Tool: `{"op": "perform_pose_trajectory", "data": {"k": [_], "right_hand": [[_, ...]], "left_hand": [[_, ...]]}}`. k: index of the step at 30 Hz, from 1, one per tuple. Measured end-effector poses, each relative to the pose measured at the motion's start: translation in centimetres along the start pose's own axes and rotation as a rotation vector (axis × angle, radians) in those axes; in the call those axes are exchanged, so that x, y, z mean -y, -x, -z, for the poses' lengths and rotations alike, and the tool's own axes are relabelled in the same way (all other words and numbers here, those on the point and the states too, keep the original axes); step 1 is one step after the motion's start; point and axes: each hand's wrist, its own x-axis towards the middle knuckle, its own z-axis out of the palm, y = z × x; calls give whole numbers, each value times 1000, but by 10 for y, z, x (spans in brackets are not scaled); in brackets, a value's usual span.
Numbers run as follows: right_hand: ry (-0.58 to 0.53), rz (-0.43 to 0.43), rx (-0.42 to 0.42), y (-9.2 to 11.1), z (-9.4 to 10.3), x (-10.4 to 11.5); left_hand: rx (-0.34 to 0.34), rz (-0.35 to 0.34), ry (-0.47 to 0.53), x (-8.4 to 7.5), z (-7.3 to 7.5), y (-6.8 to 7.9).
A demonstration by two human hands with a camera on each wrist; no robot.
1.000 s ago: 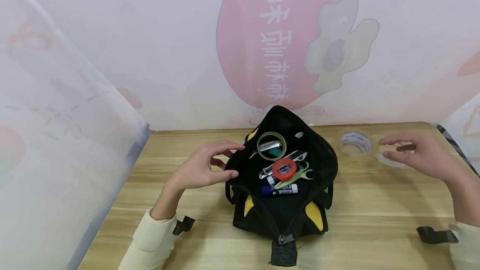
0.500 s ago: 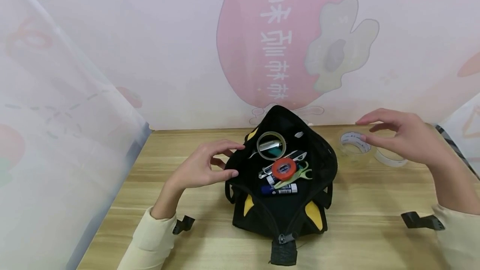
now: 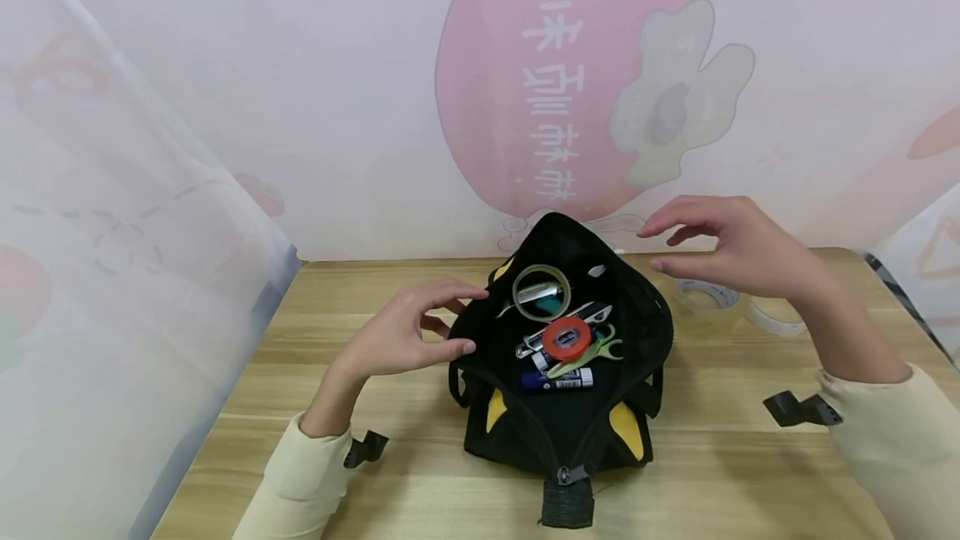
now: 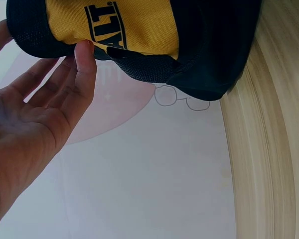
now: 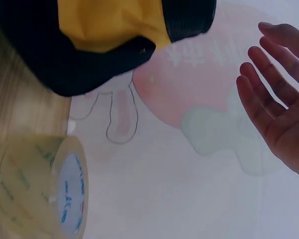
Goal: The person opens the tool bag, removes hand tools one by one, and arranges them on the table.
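Note:
A black and yellow tool bag (image 3: pixel 558 432) stands unzipped on the table with its mouth spread. My left hand (image 3: pixel 408 332) holds its left rim, and the left wrist view shows fingertips against the yellow side panel (image 4: pixel 139 25). Inside lie a thin tape roll (image 3: pixel 517 294), a red tape roll (image 3: pixel 567 338), light green scissors (image 3: pixel 611 348), a blue and white glue stick (image 3: pixel 558 379) and a utility knife (image 3: pixel 600 315). My right hand (image 3: pixel 738 244) hovers with nothing in it, fingers apart, to the right of the bag's far edge.
Right of the bag, a wide clear packing tape roll (image 5: pixel 27 186) stands on the wooden table (image 3: pixel 720 440), with a thinner white-edged roll (image 3: pixel 776 323) beside it. A printed cloth backdrop (image 3: pixel 360 148) rises along the table's far edge.
My right hand has moved left and away from the thinner roll, over the packing tape, toward the bag. The left hand and the bag stay nearly where they were.

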Motion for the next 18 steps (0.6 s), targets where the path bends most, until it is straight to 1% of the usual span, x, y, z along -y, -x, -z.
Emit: {"op": "perform_pose_trajectory", "data": {"k": [4, 9, 13, 18], "right_hand": [[13, 12, 40, -14, -8, 4], [-19, -40, 107, -31, -22, 7], [-31, -85, 178, -43, -34, 7], [-7, -77, 267, -56, -51, 5]], "left_hand": [[1, -1, 4, 1, 0, 0], [-2, -4, 6, 2, 0, 0], [-3, -10, 6, 2, 0, 0], [-3, -20, 4, 2, 0, -1]]}}
